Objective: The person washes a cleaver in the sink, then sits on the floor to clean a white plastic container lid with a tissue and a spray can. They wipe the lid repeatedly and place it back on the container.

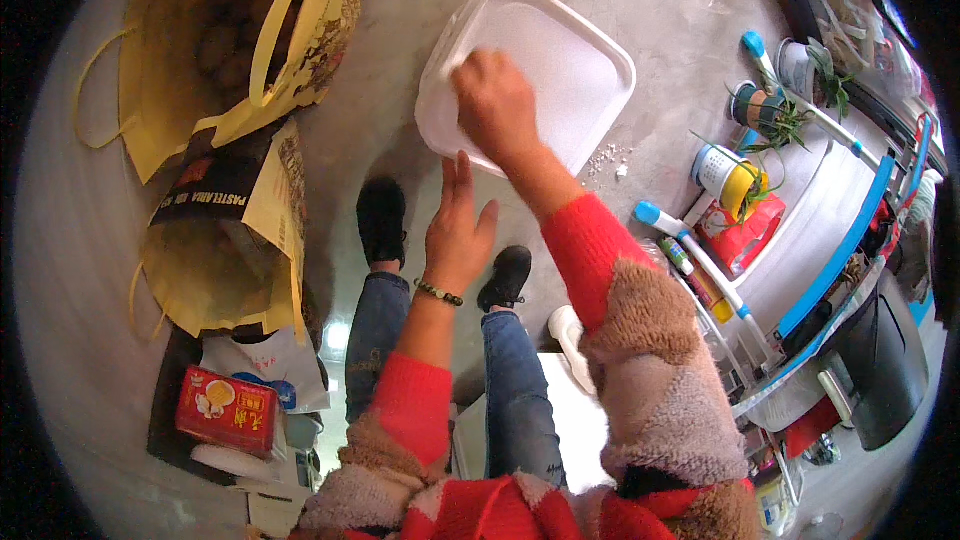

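A white rounded-square plastic container [555,52] lies on the floor before me, seen from above. My right hand [491,101] is curled over its left part, slightly blurred; whether it holds anything is hidden. At the container's near rim is my left hand [461,229], fingers extended towards it and thumb apart, with nothing visible in the hand. It wears a beaded bracelet [439,292]. Small white crumbs [606,160] are scattered on the floor by the container's right near side.
Two yellow paper bags [161,90] stand at the left, above a red packet [227,411]. On the right are potted plants [757,109], a red-and-white package [742,232] and a rack with white tubes and blue ends [720,281]. My black shoes [381,221] rest near the container.
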{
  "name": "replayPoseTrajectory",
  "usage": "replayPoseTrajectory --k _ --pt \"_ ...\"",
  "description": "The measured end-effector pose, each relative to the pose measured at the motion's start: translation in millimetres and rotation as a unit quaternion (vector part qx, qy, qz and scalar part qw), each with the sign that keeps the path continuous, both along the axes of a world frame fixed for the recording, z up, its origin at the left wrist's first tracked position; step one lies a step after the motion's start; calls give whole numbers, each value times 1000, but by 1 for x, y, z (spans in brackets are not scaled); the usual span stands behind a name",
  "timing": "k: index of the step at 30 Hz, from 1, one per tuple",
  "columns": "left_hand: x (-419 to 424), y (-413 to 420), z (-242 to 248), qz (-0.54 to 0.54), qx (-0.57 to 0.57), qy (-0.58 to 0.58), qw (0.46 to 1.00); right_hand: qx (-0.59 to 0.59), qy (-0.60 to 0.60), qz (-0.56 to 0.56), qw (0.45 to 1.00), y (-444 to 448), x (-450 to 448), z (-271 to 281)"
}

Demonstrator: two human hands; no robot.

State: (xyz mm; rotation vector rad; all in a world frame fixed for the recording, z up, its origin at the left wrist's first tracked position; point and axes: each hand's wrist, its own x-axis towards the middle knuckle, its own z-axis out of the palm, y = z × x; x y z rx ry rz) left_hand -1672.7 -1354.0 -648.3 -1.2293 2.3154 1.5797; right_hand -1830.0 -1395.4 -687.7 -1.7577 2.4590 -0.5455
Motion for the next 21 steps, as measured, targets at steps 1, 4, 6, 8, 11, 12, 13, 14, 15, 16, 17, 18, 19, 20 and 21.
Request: replayPoseTrajectory --k 1,4,6,8,11,12,13,14,15,16,17,18,19,20,21 --pt "0 0 0 -2 -7 3 1000 -9 -9 53 998 8 9 5" --pt "0 1 3 4 15 -16 1000 -2 46 102 994 8 -16 5" --pt "-1 2 7 27 78 -2 997 -28 85 86 992 -4 -57 -5" --pt "-2 2 10 40 109 -3 993 0 185 43 982 -8 -97 -11" --pt "-8 2 14 43 109 -16 993 31 186 51 981 28 -120 -5" --pt "-10 2 14 46 109 -19 993 59 184 1 981 47 -121 1" --pt "-11 1 15 51 109 -22 992 62 184 -37 980 66 -120 8" --pt "-13 1 14 48 90 -21 995 80 176 -64 979 85 -118 15" --pt "-13 1 14 43 72 -20 996 105 165 -133 972 102 -112 20" --pt "-14 1 14 35 79 -45 995 98 135 -120 979 114 -105 21" --pt "-14 2 14 48 69 -9 996 130 83 -151 977 120 -106 22" --pt "-13 3 13 58 85 0 995 158 54 -178 970 120 -107 20" --pt "-12 5 13 68 100 9 993 103 73 -176 976 117 -105 16" --pt "-11 7 13 64 112 16 991 64 78 -179 979 108 -104 11" --pt "-10 8 12 60 124 22 990 36 75 -197 977 96 -106 6"
